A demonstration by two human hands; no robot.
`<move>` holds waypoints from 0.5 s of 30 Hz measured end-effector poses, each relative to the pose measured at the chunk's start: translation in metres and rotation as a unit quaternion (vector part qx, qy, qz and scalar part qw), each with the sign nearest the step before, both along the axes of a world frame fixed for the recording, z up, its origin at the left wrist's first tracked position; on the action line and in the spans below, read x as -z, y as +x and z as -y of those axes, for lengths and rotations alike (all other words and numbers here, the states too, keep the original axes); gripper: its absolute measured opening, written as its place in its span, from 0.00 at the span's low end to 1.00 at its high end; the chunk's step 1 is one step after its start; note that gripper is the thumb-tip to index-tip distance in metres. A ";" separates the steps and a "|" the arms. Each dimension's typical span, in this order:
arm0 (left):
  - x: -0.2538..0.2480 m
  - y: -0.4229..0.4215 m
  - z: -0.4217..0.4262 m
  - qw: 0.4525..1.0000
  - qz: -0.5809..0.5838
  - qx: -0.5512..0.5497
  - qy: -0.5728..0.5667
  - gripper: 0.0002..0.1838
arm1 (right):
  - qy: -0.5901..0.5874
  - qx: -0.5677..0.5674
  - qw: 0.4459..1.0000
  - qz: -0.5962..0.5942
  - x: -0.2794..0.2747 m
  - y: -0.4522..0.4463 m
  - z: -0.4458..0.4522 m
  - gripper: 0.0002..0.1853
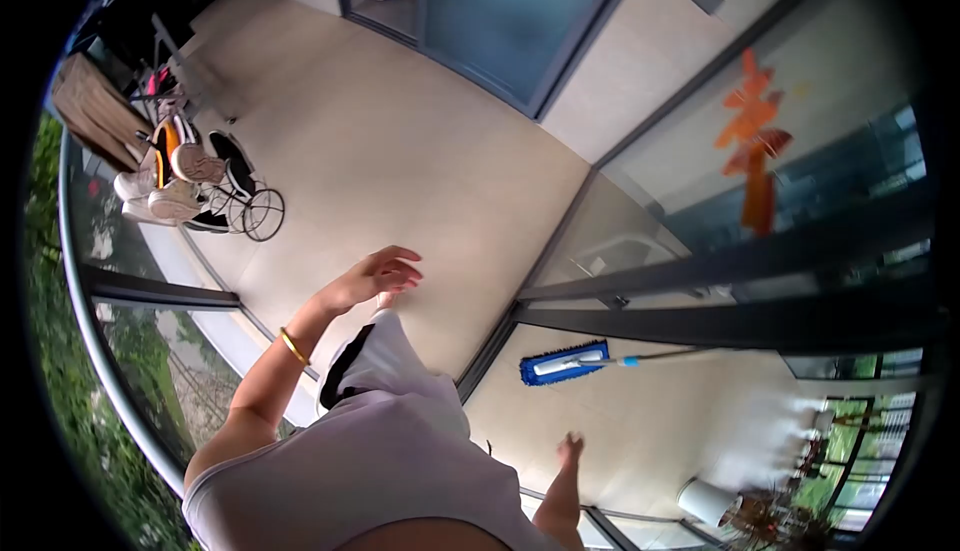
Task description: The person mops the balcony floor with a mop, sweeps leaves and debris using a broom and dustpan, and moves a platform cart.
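My left hand (380,276) hangs in the air ahead of my body, its fingers loosely bent and apart, holding nothing. A gold bangle (294,345) circles that wrist. Off to my other side, my right hand (570,448) is small and slightly blurred; its fingertips look a little apart and no object shows in it. Beyond it on the floor lies a flat mop (565,362) with a blue fringed head and a grey pole. Neither hand touches the mop.
Several shoes (185,176) sit on a rack with a round wire frame (263,214) at left. Glass railing (135,356) runs alongside. A dark-framed glass door (720,321) stands at right; a white pot (708,501) with a plant is at lower right.
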State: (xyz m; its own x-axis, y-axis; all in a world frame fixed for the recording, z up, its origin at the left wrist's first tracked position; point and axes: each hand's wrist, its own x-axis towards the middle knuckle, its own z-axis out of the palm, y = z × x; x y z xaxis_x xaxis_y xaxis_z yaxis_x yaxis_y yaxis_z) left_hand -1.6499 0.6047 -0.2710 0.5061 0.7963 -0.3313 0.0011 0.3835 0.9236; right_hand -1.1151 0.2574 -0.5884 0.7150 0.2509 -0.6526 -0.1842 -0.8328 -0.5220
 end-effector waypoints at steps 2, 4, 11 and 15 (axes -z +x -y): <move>-0.003 -0.018 -0.031 1.000 0.016 -0.026 0.002 0.19 | -0.070 0.052 0.948 -0.306 0.028 -0.058 0.065 0.11; 0.005 -0.050 -0.066 0.999 0.012 -0.041 0.009 0.19 | -0.124 -0.113 0.948 -0.271 0.026 -0.138 0.031 0.11; -0.018 -0.196 -0.192 0.984 0.000 -0.177 0.008 0.17 | -0.054 -0.572 0.815 -0.068 -0.007 -0.285 -0.256 0.11; -0.017 -0.271 -0.240 0.973 -0.018 -0.228 0.032 0.17 | 0.047 -0.781 0.611 0.119 -0.029 -0.297 -0.456 0.12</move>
